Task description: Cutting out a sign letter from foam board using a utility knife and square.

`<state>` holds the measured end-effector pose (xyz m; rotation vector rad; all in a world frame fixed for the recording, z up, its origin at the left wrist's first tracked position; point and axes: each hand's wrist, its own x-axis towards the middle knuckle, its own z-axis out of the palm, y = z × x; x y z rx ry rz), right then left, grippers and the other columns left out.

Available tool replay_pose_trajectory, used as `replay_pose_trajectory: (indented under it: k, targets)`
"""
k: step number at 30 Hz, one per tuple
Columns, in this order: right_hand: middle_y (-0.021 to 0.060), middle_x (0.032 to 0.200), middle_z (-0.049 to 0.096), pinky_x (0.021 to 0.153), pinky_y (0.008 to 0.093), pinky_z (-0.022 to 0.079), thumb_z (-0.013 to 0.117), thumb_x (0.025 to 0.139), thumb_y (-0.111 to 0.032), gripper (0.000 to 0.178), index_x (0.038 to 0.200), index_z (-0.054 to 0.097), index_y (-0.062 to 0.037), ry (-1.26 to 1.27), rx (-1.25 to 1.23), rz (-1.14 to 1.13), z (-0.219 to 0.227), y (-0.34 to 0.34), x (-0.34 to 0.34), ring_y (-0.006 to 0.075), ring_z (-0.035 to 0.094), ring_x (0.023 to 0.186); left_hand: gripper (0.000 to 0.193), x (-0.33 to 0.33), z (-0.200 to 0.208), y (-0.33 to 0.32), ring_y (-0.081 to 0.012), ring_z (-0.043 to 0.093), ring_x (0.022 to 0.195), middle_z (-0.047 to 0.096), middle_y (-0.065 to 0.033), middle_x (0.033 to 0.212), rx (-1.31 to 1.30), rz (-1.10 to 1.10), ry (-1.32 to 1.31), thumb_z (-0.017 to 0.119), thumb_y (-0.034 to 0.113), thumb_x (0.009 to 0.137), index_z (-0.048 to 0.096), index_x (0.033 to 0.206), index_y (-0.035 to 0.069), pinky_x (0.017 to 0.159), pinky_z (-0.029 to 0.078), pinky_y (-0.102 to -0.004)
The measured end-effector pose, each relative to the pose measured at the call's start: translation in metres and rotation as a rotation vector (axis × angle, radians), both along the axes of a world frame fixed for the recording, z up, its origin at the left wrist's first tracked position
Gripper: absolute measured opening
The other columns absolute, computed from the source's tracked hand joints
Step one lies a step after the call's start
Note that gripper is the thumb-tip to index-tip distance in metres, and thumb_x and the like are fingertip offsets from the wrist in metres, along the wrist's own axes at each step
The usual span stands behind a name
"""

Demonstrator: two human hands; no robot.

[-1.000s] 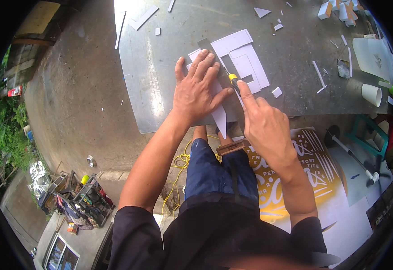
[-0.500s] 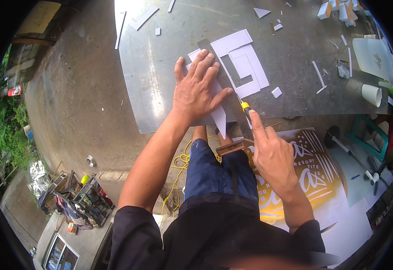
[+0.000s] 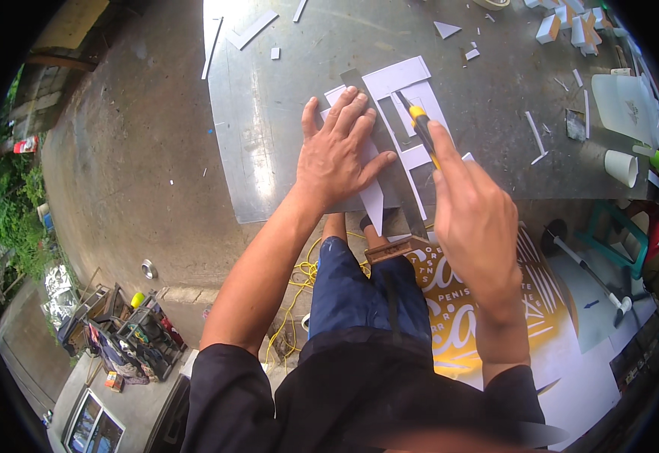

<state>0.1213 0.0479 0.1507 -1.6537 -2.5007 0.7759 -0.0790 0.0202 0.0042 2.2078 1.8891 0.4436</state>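
My left hand (image 3: 337, 149) lies flat with fingers spread, pressing on a white board strip (image 3: 371, 202) and the edge of a try square's metal blade (image 3: 408, 198). The square's wooden stock (image 3: 399, 248) hangs over the table's near edge. In my right hand (image 3: 474, 215), a yellow and black utility knife (image 3: 420, 121) is gripped with the forefinger along its top. Its tip is at a white board piece (image 3: 394, 77) with a rectangular cutout, right of the square. My right hand hides part of that board.
The metal table (image 3: 284, 136) carries several white offcuts (image 3: 257, 30), small white boxes (image 3: 571, 29), a white cup (image 3: 620, 167) and a translucent container (image 3: 625, 106). Below the table are a printed yellow and white sheet (image 3: 457, 340) and a yellow cord (image 3: 288, 317).
My right hand has moved the knife away from me, from the board's near end to its upper part. A narrow white strip now shows beside the square. My left hand keeps pressing down.
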Motion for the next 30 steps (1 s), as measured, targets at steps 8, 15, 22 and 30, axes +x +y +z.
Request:
replay_pose_trajectory:
  k: [8,15,22,30]
  targets:
    - [0.0237,0.089,0.071,0.072,0.0498,0.06,0.057,0.091,-0.007,0.058,0.148,0.052,-0.0067,-0.014,0.052,0.087,-0.068,0.05,-0.044,0.0415,0.074,0.082,0.066,-0.001,0.002,0.0,-0.0253,0.037,0.149,0.052,-0.0112,0.148,0.015,-0.002,-0.022,0.064,0.057,0.09,0.06,0.132,0.006,0.122,0.012,-0.0575]
    - [0.0238,0.089,0.072,0.071,0.0475,0.061,0.057,0.091,-0.008,0.057,0.147,0.052,-0.0029,-0.01,0.076,0.133,-0.064,0.039,-0.049,0.04,0.075,0.081,0.064,-0.002,0.002,-0.002,-0.0236,0.038,0.149,0.052,-0.0092,0.149,-0.001,0.006,-0.024,0.064,0.054,0.089,0.06,0.133,0.007,0.122,0.013,-0.0585]
    - [0.0232,0.089,0.071,0.072,0.049,0.059,0.055,0.095,-0.013,0.053,0.148,0.05,-0.0068,-0.049,0.001,0.121,-0.057,0.033,-0.047,0.0414,0.073,0.082,0.064,-0.002,0.0,-0.001,-0.0234,0.037,0.149,0.052,-0.0093,0.149,0.0,0.003,-0.028,0.065,0.053,0.088,0.06,0.134,0.008,0.121,0.013,-0.0587]
    - [0.0209,0.089,0.071,0.072,0.0513,0.058,0.057,0.096,-0.012,0.055,0.15,0.048,-0.0106,-0.075,-0.028,0.105,-0.053,0.027,-0.045,0.0418,0.072,0.082,0.067,-0.002,0.001,-0.001,-0.0231,0.036,0.15,0.051,-0.0099,0.152,-0.011,0.007,-0.027,0.063,0.056,0.091,0.059,0.137,0.008,0.122,0.012,-0.0582]
